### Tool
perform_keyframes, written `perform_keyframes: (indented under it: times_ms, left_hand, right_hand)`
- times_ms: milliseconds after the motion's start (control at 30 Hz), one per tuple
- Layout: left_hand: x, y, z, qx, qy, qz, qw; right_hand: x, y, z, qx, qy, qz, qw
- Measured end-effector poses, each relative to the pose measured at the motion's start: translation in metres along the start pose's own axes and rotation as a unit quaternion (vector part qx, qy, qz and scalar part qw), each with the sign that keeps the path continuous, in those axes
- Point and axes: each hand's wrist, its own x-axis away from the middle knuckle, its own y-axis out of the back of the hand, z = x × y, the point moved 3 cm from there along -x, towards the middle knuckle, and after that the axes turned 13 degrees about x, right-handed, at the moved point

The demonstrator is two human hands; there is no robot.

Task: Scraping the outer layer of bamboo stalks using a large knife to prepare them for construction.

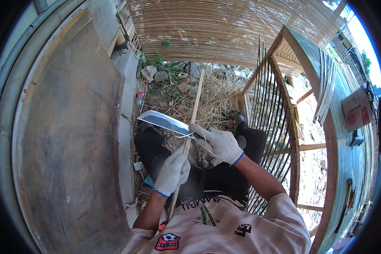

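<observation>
My left hand point(172, 171), in a white knit glove with a blue cuff, is closed round a long pale bamboo strip point(196, 101). The strip slants from my lap up and away, slightly to the right. My right hand point(219, 144), gloved the same way, grips a machete point(164, 121) by its handle, which the fingers mostly hide. Its broad blade points left and crosses the strip just above my left hand. Thin shavings point(178, 135) curl beside the blade where it meets the strip. Both hands are above my lap, between my knees.
Dry shavings point(178, 94) and stones point(149, 73) cover the ground ahead. A large brown board point(72, 127) stands at the left, a bamboo blind point(190, 34) at the back. At right is a wooden frame point(330, 148) with dark upright bars point(271, 127), thin strips point(325, 86) and a pale-and-red container point(357, 108).
</observation>
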Motion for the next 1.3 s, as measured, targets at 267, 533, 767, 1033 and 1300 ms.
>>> perform_keyframes:
  times_ms: [267,533,767,1033,1300]
  left_hand:
    - [0.044,0.006,0.022,-0.026,0.088,0.053,0.994]
    - [0.066,0.016,0.009,-0.072,0.074,0.03,0.994]
    - [0.002,0.02,0.005,-0.001,0.012,0.0,1.0]
    - [-0.024,-0.007,-0.009,-0.013,-0.01,-0.025,1.0]
    - [-0.011,-0.016,-0.013,-0.015,-0.009,0.005,1.0]
  right_hand:
    - [-0.033,0.02,-0.09,-0.052,-0.162,-0.088,0.981]
    - [-0.057,0.036,-0.158,-0.004,-0.257,-0.116,0.959]
    - [-0.003,0.005,-0.032,-0.11,-0.065,-0.063,0.99]
    - [0.009,-0.002,0.011,-0.043,0.002,-0.016,0.999]
    - [0.0,0.01,-0.003,-0.027,-0.007,-0.036,0.999]
